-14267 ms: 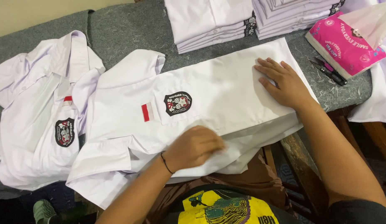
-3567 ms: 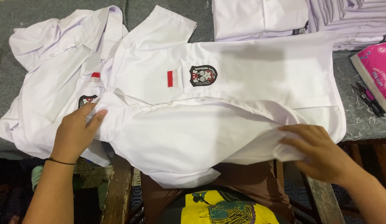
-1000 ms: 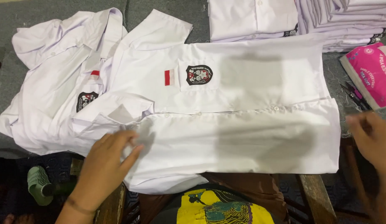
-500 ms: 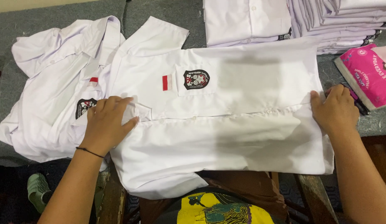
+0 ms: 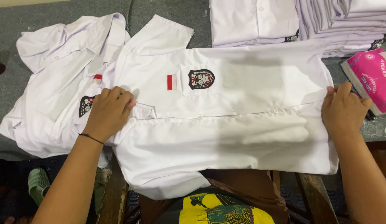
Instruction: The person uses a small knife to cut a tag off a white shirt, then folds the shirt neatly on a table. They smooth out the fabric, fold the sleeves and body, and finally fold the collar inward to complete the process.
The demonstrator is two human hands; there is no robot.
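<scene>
Both hands have slid slightly outward along the button line since half a second ago, and the white shirt (image 5: 242, 124) now lies flatter between them; the left hand (image 5: 108, 114) presses palm-down with fingers spread on the collar end of the placket, gripping nothing, only flattening cloth; the right hand (image 5: 342, 110) rests on the hem end, fingers curled over the shirt's edge, though whether it pinches the fabric or merely presses it I cannot tell; a thin black band (image 5: 91, 139) circles the left wrist. Nearest the wearer, the shirt's lower front hangs over the table's edge above a yellow printed garment (image 5: 217, 209); the shirt itself lies sideways across the grey table (image 5: 168, 10), buttoned, its chest pocket bearing a dark crest badge (image 5: 201, 79) beside a small red-and-white patch (image 5: 171, 82). Just left, partly under the left hand, lies a second crumpled white shirt (image 5: 52, 83) with a like badge; right, a pink packet (image 5: 369, 79) sits near the right hand; farthest off, stacks of folded white shirts (image 5: 300, 18) line the table's back.
</scene>
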